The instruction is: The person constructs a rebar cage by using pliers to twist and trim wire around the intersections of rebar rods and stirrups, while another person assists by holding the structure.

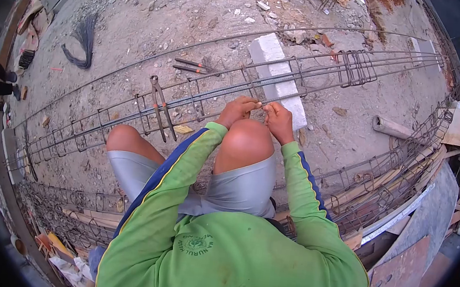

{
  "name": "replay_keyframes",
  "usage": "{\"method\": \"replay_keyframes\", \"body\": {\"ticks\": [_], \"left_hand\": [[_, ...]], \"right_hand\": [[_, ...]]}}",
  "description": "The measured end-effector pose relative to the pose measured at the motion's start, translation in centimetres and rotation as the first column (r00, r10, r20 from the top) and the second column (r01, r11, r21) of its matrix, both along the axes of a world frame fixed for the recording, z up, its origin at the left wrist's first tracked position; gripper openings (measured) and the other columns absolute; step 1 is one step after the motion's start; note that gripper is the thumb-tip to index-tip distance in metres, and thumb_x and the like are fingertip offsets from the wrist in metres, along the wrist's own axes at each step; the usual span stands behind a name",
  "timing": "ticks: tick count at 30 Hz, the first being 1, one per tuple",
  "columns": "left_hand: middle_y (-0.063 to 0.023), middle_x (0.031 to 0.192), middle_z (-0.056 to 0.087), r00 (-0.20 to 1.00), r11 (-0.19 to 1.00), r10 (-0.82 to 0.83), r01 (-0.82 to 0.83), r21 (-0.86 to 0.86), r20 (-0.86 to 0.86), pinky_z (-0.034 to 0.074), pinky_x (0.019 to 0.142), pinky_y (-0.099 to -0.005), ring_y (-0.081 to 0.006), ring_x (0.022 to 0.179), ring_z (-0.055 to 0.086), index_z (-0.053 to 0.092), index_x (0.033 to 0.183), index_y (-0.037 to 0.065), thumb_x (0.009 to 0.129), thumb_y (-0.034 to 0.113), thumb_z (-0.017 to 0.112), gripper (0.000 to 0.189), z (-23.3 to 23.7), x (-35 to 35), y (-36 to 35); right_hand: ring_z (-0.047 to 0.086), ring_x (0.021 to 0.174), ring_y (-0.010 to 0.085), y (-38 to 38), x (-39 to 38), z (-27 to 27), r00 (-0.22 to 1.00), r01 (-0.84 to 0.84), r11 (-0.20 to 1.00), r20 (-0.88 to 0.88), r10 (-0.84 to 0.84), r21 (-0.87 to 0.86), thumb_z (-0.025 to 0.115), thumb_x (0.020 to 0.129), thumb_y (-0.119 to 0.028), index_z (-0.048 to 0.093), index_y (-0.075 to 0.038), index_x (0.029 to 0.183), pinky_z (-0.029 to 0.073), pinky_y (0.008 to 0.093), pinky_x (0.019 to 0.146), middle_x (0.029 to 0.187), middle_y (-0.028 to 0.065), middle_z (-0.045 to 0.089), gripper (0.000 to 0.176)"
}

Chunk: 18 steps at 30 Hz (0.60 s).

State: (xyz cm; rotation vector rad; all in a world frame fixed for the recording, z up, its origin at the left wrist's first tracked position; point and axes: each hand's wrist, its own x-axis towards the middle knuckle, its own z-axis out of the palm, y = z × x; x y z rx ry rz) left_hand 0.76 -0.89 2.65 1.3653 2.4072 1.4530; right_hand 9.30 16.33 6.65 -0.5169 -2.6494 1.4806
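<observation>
Rebar cage (264,82), adj. to L hand (238,111), R hand (280,122)

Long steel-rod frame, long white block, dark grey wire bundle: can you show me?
Long steel-rod frame (221,91): head view, middle rod.
Long white block (277,70): head view, face between rods.
Dark grey wire bundle (88,40): head view, middle strands.

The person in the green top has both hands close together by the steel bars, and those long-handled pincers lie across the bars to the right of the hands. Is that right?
Not quite: the head view shows the long-handled pincers lying across the steel bars to the left of the left hand and right hand. The rest stands.
</observation>
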Motion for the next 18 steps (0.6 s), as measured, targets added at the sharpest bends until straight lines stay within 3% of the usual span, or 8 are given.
{"method": "replay_keyframes", "body": {"ticks": [5,7,10,12,13,14,15,18], "left_hand": [[-0.0102,0.115,0.066,0.999,1.0,-0.024,0.023,0.021,0.032,0.054,0.081,-0.0383,-0.031,0.101,0.063,0.068,0.116,0.014,0.076,-0.002,0.061,0.044,-1.0,-0.4,0.1],[-0.0111,0.114,0.066,0.994,0.989,-0.076,0.066,0.132,0.078,0.053,0.082,-0.0384,-0.0325,0.1,0.063,0.068,0.116,0.013,0.076,0.002,0.064,0.041,-1.0,-0.4,0.3],[-0.011,0.105,0.065,0.974,0.981,-0.029,-0.016,0.194,0.226,0.05,0.086,-0.0383,-0.0316,0.102,0.062,0.067,0.115,0.014,0.081,0.013,0.063,0.034,-1.5,0.1,0.7],[-0.0131,0.122,0.062,0.98,0.998,-0.068,0.068,0.009,0.187,0.048,0.095,-0.0399,-0.0336,0.113,0.059,0.064,0.121,0.012,0.079,0.007,0.06,0.043,0.1,-0.4,0.3],[-0.0135,0.121,0.062,0.966,0.995,-0.093,0.079,0.067,0.243,0.048,0.094,-0.0409,-0.0346,0.112,0.059,0.064,0.119,0.011,0.08,0.009,0.061,0.039,1.4,0.0,0.1],[-0.011,0.108,0.063,0.996,0.998,-0.012,0.007,0.056,0.087,0.05,0.088,-0.0395,-0.0315,0.105,0.06,0.064,0.109,0.009,0.087,0.024,0.058,0.028,0.8,0.4,0.5],[-0.0116,0.107,0.063,0.989,1.0,-0.004,0.002,0.018,0.15,0.05,0.088,-0.04,-0.032,0.105,0.06,0.064,0.109,0.009,0.088,0.025,0.057,0.027,1.9,0.6,0.0],[-0.0129,0.106,0.063,0.97,1.0,0.01,-0.012,0.006,0.242,0.049,0.087,-0.0411,-0.0332,0.104,0.059,0.064,0.108,0.008,0.09,0.027,0.057,0.027,3.0,1.2,-0.5]], "right_hand": [[0.062,0.08,0.044,0.2,-1.5,1.1,0.998,-0.021,0.996,0.053,0.016,0.086,0.056,0.091,-0.026,0.065,-0.002,0.091,0.049,0.0484,0.067,0.082,0.0242,0.063,0.026],[0.058,0.05,0.0267,0.5,-1.8,0.2,0.993,0.021,0.958,-0.114,0.012,0.286,0.059,0.094,-0.023,0.064,0.0,0.079,0.046,0.0382,0.052,0.062,0.0162,0.06,0.027],[0.059,0.079,0.0461,2.2,-2.0,-4.4,0.998,-0.04,0.913,-0.03,0.057,0.405,0.051,0.092,-0.024,0.062,0.0,0.08,0.047,0.0526,0.071,0.082,0.0243,0.062,0.029],[0.06,0.078,0.0456,2.3,-1.7,-4.7,0.997,0.027,0.971,0.059,-0.042,0.238,0.055,0.089,-0.018,0.064,0.001,0.08,0.046,0.0533,0.07,0.079,0.0253,0.063,0.023],[0.06,0.075,0.046,2.9,-1.4,-6.5,0.998,0.032,0.977,0.037,-0.041,0.212,0.054,0.089,-0.017,0.065,0.002,0.078,0.046,0.0531,0.069,0.077,0.0256,0.064,0.024],[0.061,0.072,0.0445,3.0,-1.1,-6.6,0.999,-0.023,0.972,0.032,0.016,0.232,0.053,0.089,-0.015,0.065,0.002,0.077,0.046,0.0518,0.068,0.074,0.0252,0.063,0.024],[0.053,0.057,0.0184,2.5,-0.8,-6.3,0.993,-0.026,0.989,-0.11,0.042,0.148,0.054,0.093,-0.018,0.06,0.004,0.07,0.04,0.0446,0.055,0.058,0.0167,0.056,0.033],[0.055,0.065,0.0116,5.8,-1.9,-12.8,0.99,-0.13,0.991,-0.041,0.132,0.045,0.057,0.094,-0.017,0.066,0.003,0.08,0.045,0.0379,0.057,0.067,0.0086,0.063,0.026]]}}
